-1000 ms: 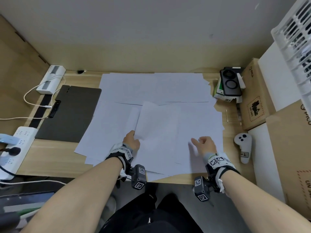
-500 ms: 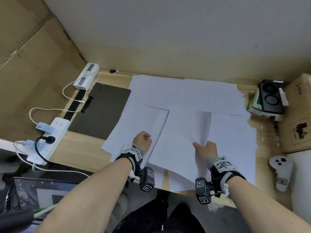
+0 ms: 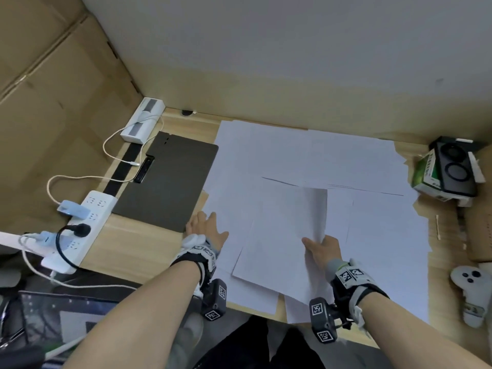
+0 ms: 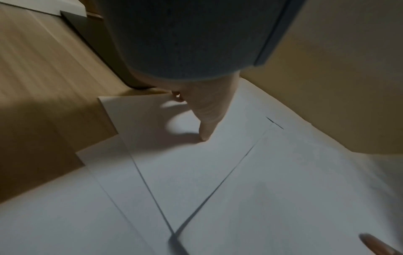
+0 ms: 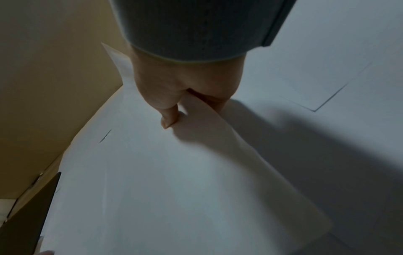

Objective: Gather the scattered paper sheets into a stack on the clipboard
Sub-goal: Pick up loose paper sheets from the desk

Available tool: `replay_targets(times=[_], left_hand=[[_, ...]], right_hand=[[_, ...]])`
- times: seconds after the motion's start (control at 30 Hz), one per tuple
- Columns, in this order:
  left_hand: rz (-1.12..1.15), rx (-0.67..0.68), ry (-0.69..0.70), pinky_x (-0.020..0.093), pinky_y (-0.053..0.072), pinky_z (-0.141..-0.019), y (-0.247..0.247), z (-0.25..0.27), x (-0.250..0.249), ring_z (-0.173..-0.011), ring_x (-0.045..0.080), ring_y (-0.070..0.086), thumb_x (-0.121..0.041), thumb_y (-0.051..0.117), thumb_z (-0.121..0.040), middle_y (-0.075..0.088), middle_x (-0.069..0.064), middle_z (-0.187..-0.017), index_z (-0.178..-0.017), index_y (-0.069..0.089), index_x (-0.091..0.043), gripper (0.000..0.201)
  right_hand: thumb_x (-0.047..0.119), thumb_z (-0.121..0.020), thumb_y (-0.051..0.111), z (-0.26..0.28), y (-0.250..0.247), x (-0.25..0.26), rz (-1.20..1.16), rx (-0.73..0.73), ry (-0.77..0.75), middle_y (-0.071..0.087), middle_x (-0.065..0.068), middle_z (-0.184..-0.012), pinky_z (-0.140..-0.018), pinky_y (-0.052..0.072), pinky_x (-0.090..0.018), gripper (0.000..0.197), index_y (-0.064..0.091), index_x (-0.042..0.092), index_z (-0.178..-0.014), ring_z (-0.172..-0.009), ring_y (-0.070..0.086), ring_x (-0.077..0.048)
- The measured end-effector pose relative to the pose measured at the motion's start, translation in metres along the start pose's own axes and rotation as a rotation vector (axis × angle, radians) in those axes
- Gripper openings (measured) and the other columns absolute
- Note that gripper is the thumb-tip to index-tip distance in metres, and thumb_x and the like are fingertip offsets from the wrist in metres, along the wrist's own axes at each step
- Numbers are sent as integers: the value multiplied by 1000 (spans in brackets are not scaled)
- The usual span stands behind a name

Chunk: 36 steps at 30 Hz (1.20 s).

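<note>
Several white paper sheets [image 3: 306, 161] lie overlapping across the wooden desk. The dark clipboard [image 3: 170, 182] sits bare at the left, its clip [image 3: 145, 169] on its left edge. My right hand [image 3: 320, 247] pinches the right edge of one sheet [image 3: 285, 235], thumb on top; the wrist view shows that edge curling up over the fingers [image 5: 211, 98]. My left hand [image 3: 205, 226] lies with fingers straight at the left edge of the papers, just below the clipboard's near corner. In the left wrist view its thumb [image 4: 207, 120] touches a sheet [image 4: 152, 120].
A white power strip [image 3: 87, 227] with plugs and cables runs along the desk's left edge, with a white charger [image 3: 142, 121] behind it. A green box carrying a black device [image 3: 442, 169], a white controller [image 3: 471, 291] and a cardboard box [image 3: 479, 235] stand right. Cardboard walls enclose the left.
The head view has swung left. My left hand went from curled fingers to straight ones and moved left toward the clipboard. My right hand keeps pinching its sheet, which has shifted left.
</note>
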<state>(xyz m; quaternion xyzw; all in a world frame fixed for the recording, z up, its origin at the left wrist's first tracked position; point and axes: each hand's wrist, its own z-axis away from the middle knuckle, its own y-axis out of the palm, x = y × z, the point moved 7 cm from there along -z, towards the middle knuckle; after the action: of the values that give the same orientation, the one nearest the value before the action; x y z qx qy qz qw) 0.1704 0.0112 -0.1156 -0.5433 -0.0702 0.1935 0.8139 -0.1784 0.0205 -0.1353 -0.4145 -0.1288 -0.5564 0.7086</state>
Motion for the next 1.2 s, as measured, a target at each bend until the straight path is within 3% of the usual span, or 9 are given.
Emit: replay_targets(times=[0.1,0.27,0.47,0.63,0.73,0.8,0.9,1.0,1.2], left_hand=[[95,-31,29,36,40,-96,-10,0,-12,-121,24,41,-47,61,-78,42,4,-129,-128,47,-23,57],[189,-16,-100,38,43,-86,-18,-6,-7,-120,27,36,-42,71,-70,35,7,-132,-126,41,-15,70],[183,88,-182,44,43,-93,-17,-13,-5,-123,30,38,-45,77,-64,43,10,-130,-129,39,-11,82],[216,86,-158,41,48,-86,-20,-16,-15,-112,31,50,-43,75,-62,55,9,-115,-108,53,-11,60],[213,61,-132,41,47,-83,-26,-17,-22,-105,33,53,-33,65,-74,57,16,-109,-77,56,-12,23],[290,4,-107,39,48,-71,-31,-16,-30,-83,32,56,-22,57,-81,60,18,-96,-68,54,-12,16],[478,-91,-93,28,34,-53,-43,-12,-38,-64,22,48,-12,48,-90,58,6,-87,-91,54,-13,5],[531,-173,-80,29,35,-58,-60,-16,-49,-73,27,51,-5,42,-95,56,6,-95,-115,49,-13,22],[763,-356,-196,41,44,-75,-80,-31,-56,-90,39,58,-9,35,-95,62,21,-103,-114,49,-2,25]], right_hand=[[23,-84,73,0,-4,6,7,0,-3,66,-13,-93,-81,52,-40,33,62,-1,-104,-87,63,-32],[22,-85,73,0,-9,12,-2,1,-2,63,-13,-92,-75,48,-36,29,60,1,-101,-85,61,-30],[20,-86,72,3,-10,7,-20,9,12,63,-13,-90,-74,48,-35,22,59,4,-94,-83,60,-29],[21,-86,72,4,-13,9,-23,12,14,62,-10,-88,-74,46,-34,23,56,5,-94,-85,60,-28],[21,-87,71,3,-15,9,-48,14,24,60,-4,-79,-74,45,-33,22,55,6,-90,-82,58,-26],[21,-87,71,4,-17,9,-71,17,27,59,-2,-77,-74,45,-33,20,55,8,-85,-81,57,-25],[21,-87,70,1,-22,9,-74,10,34,60,-3,-78,-75,46,-35,20,55,10,-79,-79,57,-25],[13,-87,64,-7,-35,8,-33,-43,33,64,-12,-84,-74,49,-34,12,63,2,-90,-82,61,-29],[1,-81,51,-20,-63,-2,-43,-123,116,57,-8,-68,-66,43,-33,16,55,10,-68,-71,55,-28]])
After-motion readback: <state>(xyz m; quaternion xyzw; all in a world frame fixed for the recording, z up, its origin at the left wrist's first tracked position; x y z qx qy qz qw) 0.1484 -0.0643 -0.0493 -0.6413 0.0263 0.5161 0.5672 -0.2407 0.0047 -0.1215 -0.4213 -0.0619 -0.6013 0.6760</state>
